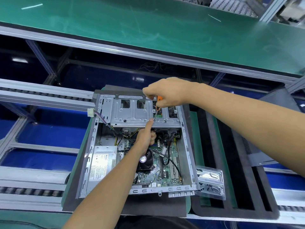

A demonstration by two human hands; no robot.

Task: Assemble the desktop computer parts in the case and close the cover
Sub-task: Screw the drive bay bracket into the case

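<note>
Head view. Both forearms enter from the lower edge and reach forward over an open computer case [187, 142] lying on its side on a dark foam pad [148, 207] atop the green worktop [77, 156].

Left hand [146, 138]: index finger extended, its tip touching the front lip of the metal drive cage [132, 113], just beside the screwdriver tip; the remaining fingers are curled toward the palm and hold nothing visible.

Right hand [166, 93]: fingers closed round the orange handle of a screwdriver [158, 105], held above the cage. The shaft slopes down and to the left, its tip meeting the cage's front lip at a screw hole.

Case interior: drive cage spans the far end. Power supply [100, 164] with a white label sits at the near left. Motherboard [166, 169] fills the right portion, with a black CPU fan [146, 160] partly hidden under the left forearm. A white connector [90, 111] on multicoloured wires hangs outside the case's far left corner.

Surroundings: a clear plastic bag [209, 182] lies just beside the case's near right corner. A grey cover panel [264, 129] rests to the right, partly behind the right forearm. A green-topped shelf [132, 22] runs across the far side.
</note>
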